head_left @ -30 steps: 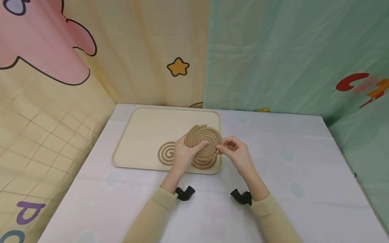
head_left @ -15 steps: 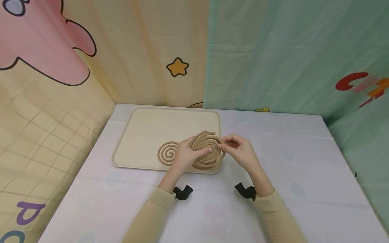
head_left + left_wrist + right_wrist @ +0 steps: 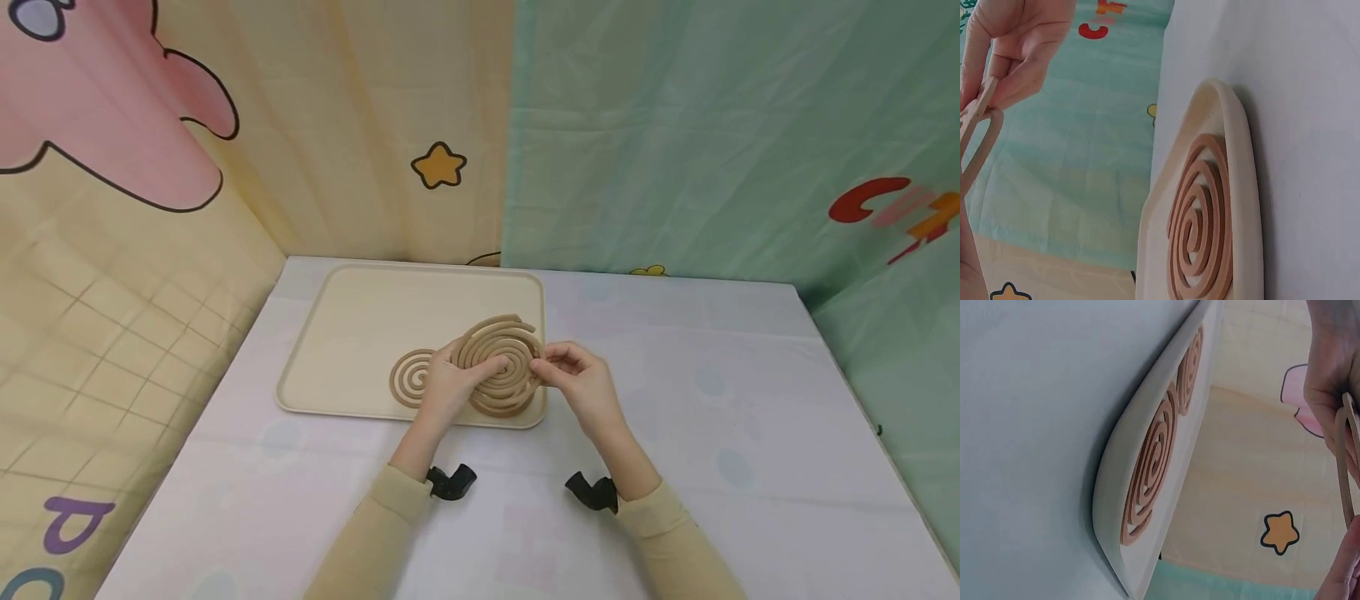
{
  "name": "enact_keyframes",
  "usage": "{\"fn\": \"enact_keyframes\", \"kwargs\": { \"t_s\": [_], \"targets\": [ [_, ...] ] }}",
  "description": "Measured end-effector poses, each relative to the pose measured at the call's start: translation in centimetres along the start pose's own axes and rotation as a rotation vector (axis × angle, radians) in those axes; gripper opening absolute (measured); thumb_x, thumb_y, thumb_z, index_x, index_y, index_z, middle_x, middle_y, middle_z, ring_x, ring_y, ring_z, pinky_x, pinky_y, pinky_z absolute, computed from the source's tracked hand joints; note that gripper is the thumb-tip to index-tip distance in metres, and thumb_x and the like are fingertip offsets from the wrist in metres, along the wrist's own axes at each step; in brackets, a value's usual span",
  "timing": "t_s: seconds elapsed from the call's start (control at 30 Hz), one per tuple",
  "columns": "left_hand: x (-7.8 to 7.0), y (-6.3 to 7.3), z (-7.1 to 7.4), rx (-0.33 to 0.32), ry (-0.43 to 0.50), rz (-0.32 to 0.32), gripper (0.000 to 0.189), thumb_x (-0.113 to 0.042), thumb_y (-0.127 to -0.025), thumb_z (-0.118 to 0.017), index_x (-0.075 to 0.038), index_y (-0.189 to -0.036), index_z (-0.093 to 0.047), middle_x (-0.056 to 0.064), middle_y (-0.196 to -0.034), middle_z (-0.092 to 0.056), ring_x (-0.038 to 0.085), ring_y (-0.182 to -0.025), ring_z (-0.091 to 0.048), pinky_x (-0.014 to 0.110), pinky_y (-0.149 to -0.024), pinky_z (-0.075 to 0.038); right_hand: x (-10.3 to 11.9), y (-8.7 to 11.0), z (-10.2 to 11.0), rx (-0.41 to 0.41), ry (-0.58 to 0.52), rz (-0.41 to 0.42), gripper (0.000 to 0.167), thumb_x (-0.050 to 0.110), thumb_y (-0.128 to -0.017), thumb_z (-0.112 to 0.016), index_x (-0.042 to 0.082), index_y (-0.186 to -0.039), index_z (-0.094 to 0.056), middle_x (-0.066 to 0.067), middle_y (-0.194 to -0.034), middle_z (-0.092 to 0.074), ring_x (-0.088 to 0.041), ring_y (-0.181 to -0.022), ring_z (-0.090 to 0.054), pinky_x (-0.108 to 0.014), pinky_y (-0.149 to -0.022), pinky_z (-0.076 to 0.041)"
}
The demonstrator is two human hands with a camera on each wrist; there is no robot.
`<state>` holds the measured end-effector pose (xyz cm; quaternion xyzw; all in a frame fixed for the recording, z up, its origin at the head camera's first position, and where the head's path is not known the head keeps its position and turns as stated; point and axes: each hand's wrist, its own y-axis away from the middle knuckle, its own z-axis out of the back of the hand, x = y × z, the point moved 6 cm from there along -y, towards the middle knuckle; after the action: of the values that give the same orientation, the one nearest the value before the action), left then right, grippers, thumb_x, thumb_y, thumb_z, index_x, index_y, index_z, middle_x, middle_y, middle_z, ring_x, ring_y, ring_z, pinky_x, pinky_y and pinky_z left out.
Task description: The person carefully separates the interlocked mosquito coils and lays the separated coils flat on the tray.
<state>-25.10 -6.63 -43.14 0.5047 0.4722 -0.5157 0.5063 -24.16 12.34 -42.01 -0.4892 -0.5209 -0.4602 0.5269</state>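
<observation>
A brown mosquito coil (image 3: 480, 340) is raised above the tray, its outer strips spread apart at the upper right. My left hand (image 3: 450, 387) grips it from the left, thumb across its middle and fingers beneath, hidden in the head view. At its right edge my right hand (image 3: 581, 383) pinches a strip between thumb and finger. The left wrist view shows two strips parting near the right hand (image 3: 1019, 56). On the tray lies another mosquito coil (image 3: 1154, 456), mostly covered by the held one in the head view. A further flat coil (image 3: 409, 379) lies left of it, partly behind my left hand.
The cream tray (image 3: 375, 325) with a raised rim lies on the white-covered table (image 3: 675, 400). Printed curtains (image 3: 652, 150) stand close behind the table and along its sides. A black wrist mount (image 3: 452, 482) sits at each sleeve cuff.
The held mosquito coil dipped and shifted right, then came back left and up. Its outer strips have spread further apart. The right hand moved right and returned, still pinching the edge.
</observation>
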Motion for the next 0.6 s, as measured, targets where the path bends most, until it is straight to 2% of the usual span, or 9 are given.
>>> {"fn": "enact_keyframes", "kwargs": {
  "t_s": [0.1,0.2,0.37,0.47,0.6],
  "targets": [
    [-0.4,0.0,0.1,0.01,-0.084,-0.062,0.045,-0.026,-0.078,-0.085,-0.014,-0.118,-0.07,0.007,-0.105,-0.074,0.013,-0.088,-0.069,0.027,-0.075,-0.057,0.3,0.0,0.2,-0.017,0.117,0.036,0.023,0.006,-0.087,-0.074,-0.005,-0.105,-0.064,0.004,-0.085,-0.066,-0.006,-0.078,-0.064,-0.019,-0.073,-0.055],
    [-0.8,0.1,0.1,0.021,-0.157,-0.1,0.042,-0.028,-0.078,-0.084,-0.014,-0.115,-0.071,0.007,-0.099,-0.075,0.012,-0.084,-0.067,0.027,-0.073,-0.056,0.8,-0.1,0.3,-0.048,0.248,0.084,0.025,0.008,-0.085,-0.076,-0.001,-0.106,-0.066,-0.004,-0.092,-0.066,-0.006,-0.082,-0.061,-0.016,-0.072,-0.053],
    [-0.7,-0.1,0.0,0.016,-0.244,-0.078,0.045,-0.033,-0.077,-0.084,-0.014,-0.116,-0.071,0.003,-0.099,-0.075,0.014,-0.09,-0.068,0.03,-0.078,-0.056,1.4,0.0,0.2,-0.083,0.382,0.16,0.023,0.008,-0.084,-0.078,0.002,-0.103,-0.068,-0.012,-0.093,-0.068,-0.007,-0.081,-0.062,-0.015,-0.071,-0.054],
    [-0.3,-0.3,0.1,0.03,-0.225,-0.045,0.048,-0.033,-0.078,-0.084,-0.015,-0.12,-0.07,0.003,-0.104,-0.075,0.016,-0.095,-0.069,0.032,-0.083,-0.057,1.6,0.1,0.1,-0.074,0.41,0.185,0.023,0.007,-0.083,-0.078,0.002,-0.103,-0.067,-0.013,-0.091,-0.069,-0.009,-0.079,-0.063,-0.016,-0.07,-0.055],
    [0.1,-0.4,0.1,0.048,-0.215,-0.013,0.048,-0.032,-0.077,-0.085,-0.016,-0.121,-0.07,0.002,-0.106,-0.075,0.016,-0.097,-0.069,0.032,-0.086,-0.056,1.7,-0.1,-0.1,-0.023,0.443,0.2,0.025,0.004,-0.082,-0.078,0.002,-0.103,-0.065,-0.012,-0.089,-0.067,-0.009,-0.073,-0.063,-0.017,-0.066,-0.055]
  ]
}}
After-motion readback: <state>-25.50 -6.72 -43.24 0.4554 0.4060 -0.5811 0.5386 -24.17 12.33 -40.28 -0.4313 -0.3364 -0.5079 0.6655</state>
